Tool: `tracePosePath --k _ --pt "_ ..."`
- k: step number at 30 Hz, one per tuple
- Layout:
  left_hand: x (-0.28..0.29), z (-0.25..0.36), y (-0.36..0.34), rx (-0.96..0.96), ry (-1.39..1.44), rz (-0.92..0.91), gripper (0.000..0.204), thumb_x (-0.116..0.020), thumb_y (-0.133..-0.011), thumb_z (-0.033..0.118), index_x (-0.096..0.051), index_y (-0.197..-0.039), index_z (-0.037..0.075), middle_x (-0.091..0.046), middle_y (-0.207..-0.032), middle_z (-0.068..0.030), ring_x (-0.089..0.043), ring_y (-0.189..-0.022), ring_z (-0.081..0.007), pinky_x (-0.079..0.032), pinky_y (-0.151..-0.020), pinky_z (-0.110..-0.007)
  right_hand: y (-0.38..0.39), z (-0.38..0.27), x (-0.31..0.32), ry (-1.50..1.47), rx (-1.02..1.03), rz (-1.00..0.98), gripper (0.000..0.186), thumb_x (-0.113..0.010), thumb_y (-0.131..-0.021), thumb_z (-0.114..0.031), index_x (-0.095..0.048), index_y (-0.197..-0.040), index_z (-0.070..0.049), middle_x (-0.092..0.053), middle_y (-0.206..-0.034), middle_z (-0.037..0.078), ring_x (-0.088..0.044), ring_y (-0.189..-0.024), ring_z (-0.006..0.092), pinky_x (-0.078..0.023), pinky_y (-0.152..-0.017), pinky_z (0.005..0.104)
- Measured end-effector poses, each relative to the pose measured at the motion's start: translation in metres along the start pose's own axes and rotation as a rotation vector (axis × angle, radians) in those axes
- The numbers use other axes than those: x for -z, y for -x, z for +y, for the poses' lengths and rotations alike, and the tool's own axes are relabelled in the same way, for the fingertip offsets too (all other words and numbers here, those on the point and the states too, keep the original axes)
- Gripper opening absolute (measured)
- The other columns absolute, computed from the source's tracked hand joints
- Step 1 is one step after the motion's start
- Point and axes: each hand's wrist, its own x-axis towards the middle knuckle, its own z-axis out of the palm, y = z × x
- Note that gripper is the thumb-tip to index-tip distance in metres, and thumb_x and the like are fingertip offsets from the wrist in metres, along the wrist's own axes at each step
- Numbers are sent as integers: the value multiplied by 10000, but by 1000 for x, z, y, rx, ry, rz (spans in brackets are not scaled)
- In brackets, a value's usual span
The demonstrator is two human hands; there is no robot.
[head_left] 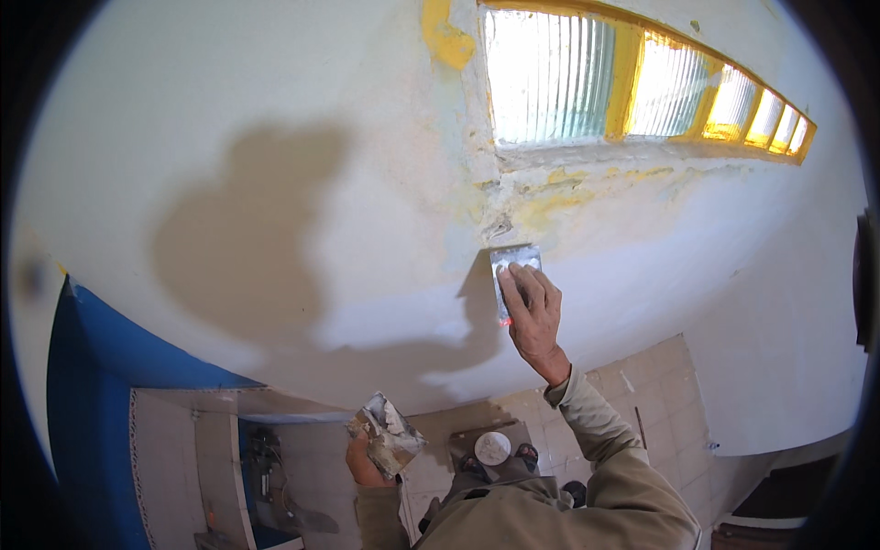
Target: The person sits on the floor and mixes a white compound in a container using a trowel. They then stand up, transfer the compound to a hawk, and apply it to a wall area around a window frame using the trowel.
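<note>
Just below the lower left corner of the glass-block window [642, 87], the right hand [532, 312] presses a putty knife [513, 266] flat against the white wall [275, 110]. The fingers [527, 284] lie stretched along the back of the blade, closed around the tool, with a bit of red handle showing at the heel of the palm. The blade's upper edge sits just under the rough, cracked patch of plaster where yellow paint runs beneath the window's sill. The beige sleeve [596, 422] comes up from the lower edge toward that spot.

Well below the window and to its left, the left hand [365, 463] is clenched around a hawk-like scraper plate [390, 435] smeared with grey and white filler, tilted and held clear of the wall. A large tan patch [238, 238] darkens the wall to the left of the window. Far beneath the window, a round container of white filler [492, 447] rests on a small stand over the tiled floor [660, 403]; whether the shoes beside it touch the stand I cannot tell. A blue panel [92, 385] borders the wall at lower left.
</note>
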Motion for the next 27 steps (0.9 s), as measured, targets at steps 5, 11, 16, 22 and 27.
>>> tracePosePath --k 5,11,16,22,27 --pt "-2 -10 0 -15 2 -23 433 -515 -901 210 -515 -1255 -40 -605 -1181 -153 -605 -1078 -271 -496 -931 -408 -24 -25 -14 -26 -200 118 447 -586 -817 39 -581 -1260 -21 -551 -1222 168 -529 -1105 335 -402 -943 410" --pt "-13 -10 1 -32 -7 -48 424 -510 -924 229 -519 -1256 -34 -600 -1192 -137 -605 -1073 -246 -490 -935 -387 11 -58 -32 -105 -202 -43 521 -570 -773 62 -569 -1285 -37 -525 -1254 174 -506 -1127 351 -408 -946 409" --pt "-36 6 -7 -92 -30 -4 386 -502 -939 178 -514 -1264 -29 -584 -1183 -113 -580 -1080 -207 -482 -923 -355 30 -61 12 -542 -325 -245 679 -538 -695 137 -564 -1317 -131 -564 -1209 144 -536 -1098 324 -468 -885 382" --pt "-71 13 -20 -187 -147 -134 340 -513 -981 177 -525 -1264 -11 -590 -1134 -49 -544 -1010 -119 -449 -883 -288 -10 -56 90 -788 49 -558 563 -571 -678 63 -655 -1201 -130 -590 -1195 85 -573 -1067 294 -466 -888 386" --pt "-70 8 -20 -183 -169 -168 303 -481 -995 131 -534 -1258 -9 -602 -1090 -27 -530 -942 -87 -439 -856 -264 -27 -79 101 -633 278 -645 543 -647 -679 -88 -637 -1219 -142 -594 -1199 19 -555 -1083 244 -445 -856 356"
